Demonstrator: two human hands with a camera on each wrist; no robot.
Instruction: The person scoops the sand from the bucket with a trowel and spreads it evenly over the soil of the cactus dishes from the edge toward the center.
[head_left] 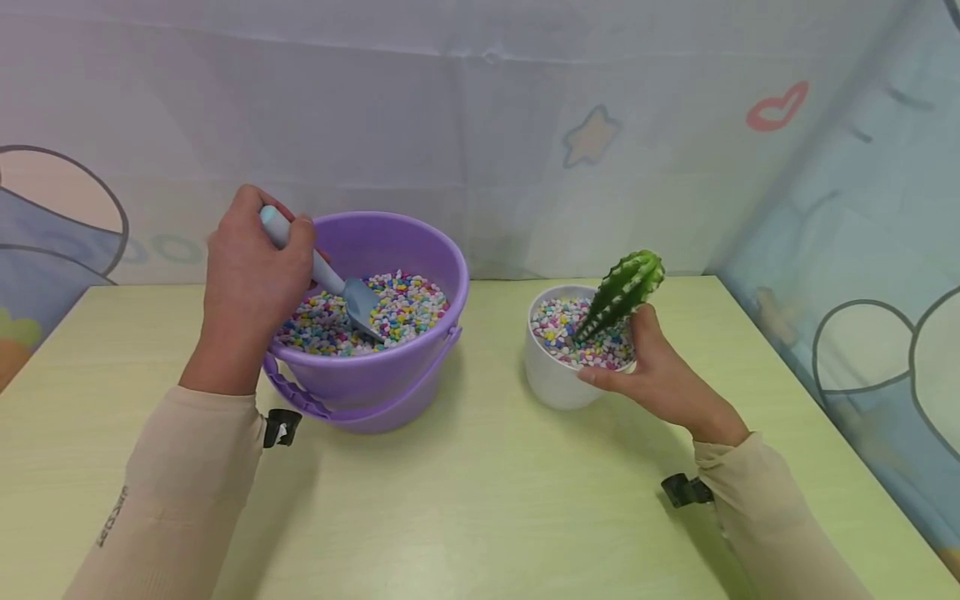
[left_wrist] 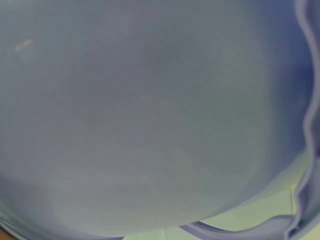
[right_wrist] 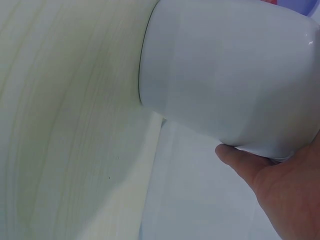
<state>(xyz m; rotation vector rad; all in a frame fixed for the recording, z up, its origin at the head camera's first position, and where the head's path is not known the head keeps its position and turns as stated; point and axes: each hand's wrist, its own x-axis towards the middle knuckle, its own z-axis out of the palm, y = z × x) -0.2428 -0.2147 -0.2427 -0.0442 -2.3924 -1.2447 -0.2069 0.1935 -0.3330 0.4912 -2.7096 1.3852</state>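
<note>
My left hand [head_left: 258, 271] grips the pale blue handle of a small toy shovel [head_left: 360, 307]. The shovel's grey-blue blade rests among multicoloured pebbles [head_left: 412, 304] inside a purple bucket [head_left: 375, 379]. In the left wrist view the bucket's wall [left_wrist: 160, 115] fills most of the picture, and the hand itself is hardly visible. On the right, my right hand [head_left: 667, 383] holds a white pot [head_left: 558, 379] by its near right side, thumb at the front rim. Similar pebbles fill the pot, and a green cactus [head_left: 622, 292] leans to the right in them. The right wrist view shows fingers [right_wrist: 245, 162] against the pot.
Both containers stand on a pale yellow-green table [head_left: 465, 500]. The bucket's purple carrying handle [head_left: 405, 404] hangs down at its front. A printed cloth backdrop [head_left: 510, 117] rises behind the table, and another panel [head_left: 847, 250] stands along the right edge.
</note>
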